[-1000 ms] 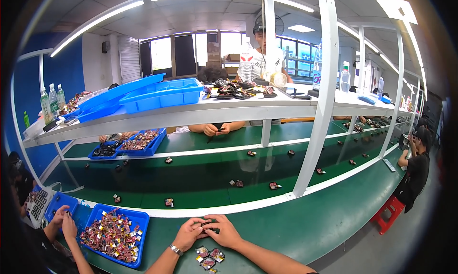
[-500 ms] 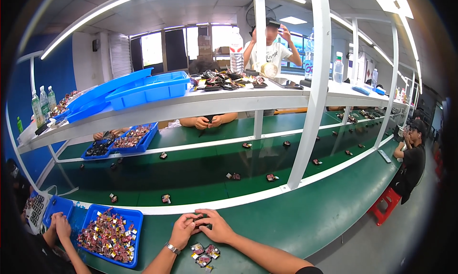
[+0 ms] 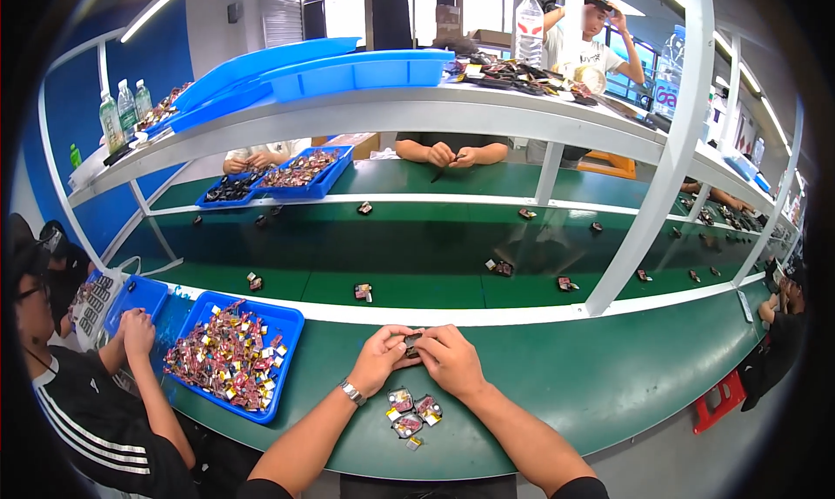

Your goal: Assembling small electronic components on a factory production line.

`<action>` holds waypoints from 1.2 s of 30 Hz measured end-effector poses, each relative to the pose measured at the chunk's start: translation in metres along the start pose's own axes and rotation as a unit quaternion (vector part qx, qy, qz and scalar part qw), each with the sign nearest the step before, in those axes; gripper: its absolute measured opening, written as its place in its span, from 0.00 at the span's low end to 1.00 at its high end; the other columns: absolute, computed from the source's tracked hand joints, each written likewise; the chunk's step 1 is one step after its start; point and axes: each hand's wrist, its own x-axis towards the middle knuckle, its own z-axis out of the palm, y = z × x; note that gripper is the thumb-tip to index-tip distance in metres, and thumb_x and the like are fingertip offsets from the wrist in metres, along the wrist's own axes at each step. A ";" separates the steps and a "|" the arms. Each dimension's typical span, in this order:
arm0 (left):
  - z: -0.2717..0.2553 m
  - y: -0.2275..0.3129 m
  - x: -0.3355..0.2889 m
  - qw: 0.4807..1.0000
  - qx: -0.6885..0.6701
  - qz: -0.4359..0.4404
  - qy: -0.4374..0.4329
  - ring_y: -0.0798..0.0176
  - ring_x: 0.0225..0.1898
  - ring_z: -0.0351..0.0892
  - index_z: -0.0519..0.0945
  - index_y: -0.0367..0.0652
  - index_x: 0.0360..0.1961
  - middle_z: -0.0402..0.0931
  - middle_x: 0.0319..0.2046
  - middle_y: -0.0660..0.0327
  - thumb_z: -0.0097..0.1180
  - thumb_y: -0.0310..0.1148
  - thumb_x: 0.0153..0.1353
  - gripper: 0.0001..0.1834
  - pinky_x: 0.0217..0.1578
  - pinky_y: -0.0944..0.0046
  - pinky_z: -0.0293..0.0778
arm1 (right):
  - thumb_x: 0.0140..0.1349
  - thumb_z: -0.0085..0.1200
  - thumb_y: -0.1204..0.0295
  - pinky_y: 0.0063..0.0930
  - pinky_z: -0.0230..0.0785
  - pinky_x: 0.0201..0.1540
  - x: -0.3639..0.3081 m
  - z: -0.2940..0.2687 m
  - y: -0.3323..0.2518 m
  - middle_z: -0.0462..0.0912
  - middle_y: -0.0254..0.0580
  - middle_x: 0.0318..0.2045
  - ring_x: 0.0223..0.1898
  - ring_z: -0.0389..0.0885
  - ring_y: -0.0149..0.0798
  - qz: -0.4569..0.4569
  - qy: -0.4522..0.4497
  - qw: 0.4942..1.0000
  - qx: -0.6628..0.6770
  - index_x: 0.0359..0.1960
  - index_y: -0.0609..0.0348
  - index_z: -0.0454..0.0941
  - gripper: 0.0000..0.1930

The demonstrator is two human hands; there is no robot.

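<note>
Head view: you have one dark piece point(image 3: 412, 349) in work, and it looks to be partway through handling, though your fingers hide too much of it to tell how far. On the bench point(image 3: 539, 403), a small cluster point(image 3: 406, 425) lies between your forearms; whether those units are done or waiting, you cannot tell from here. To your left, the tray point(image 3: 285, 351) is heaped with parts point(image 3: 222, 360), so plenty seems left there. Beyond the white rail point(image 3: 470, 313), several units point(image 3: 363, 292) sit spaced out on the belt point(image 3: 426, 273), which suggests some are already through a stage.

The piece is up between your two hands, just above the bench and farther from you than the cluster. Your left hand point(image 3: 380, 363) pinches its left side with bent fingers; your right hand point(image 3: 453, 362) grips it from the right, fingertips over its top. Neither hand touches the cluster or the tray.
</note>
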 end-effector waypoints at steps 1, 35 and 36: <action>-0.001 0.001 0.000 1.000 -0.001 0.000 0.005 0.60 0.54 0.76 0.66 0.39 0.54 0.75 0.52 0.53 0.44 0.24 0.70 0.13 0.56 0.55 0.76 | 0.49 0.63 0.79 0.33 0.74 0.37 0.001 0.000 0.001 0.79 0.37 0.34 0.37 0.78 0.43 -0.001 -0.003 1.000 0.003 0.33 0.55 0.80 0.09; 0.002 -0.019 0.008 0.999 0.019 0.022 0.023 0.68 0.44 0.80 0.71 0.40 0.49 0.79 0.44 0.60 0.51 0.27 0.68 0.10 0.43 0.67 0.80 | 0.51 0.60 0.79 0.35 0.75 0.38 -0.003 0.002 -0.013 0.78 0.42 0.37 0.39 0.78 0.44 0.056 0.001 0.997 -0.058 0.36 0.60 0.80 0.09; 0.003 -0.019 0.008 0.999 0.016 0.021 0.019 0.68 0.44 0.80 0.71 0.40 0.49 0.79 0.44 0.60 0.51 0.27 0.68 0.10 0.43 0.67 0.80 | 0.51 0.60 0.79 0.35 0.75 0.38 -0.003 0.003 -0.012 0.78 0.42 0.37 0.39 0.78 0.44 0.058 0.000 0.996 -0.063 0.36 0.60 0.80 0.09</action>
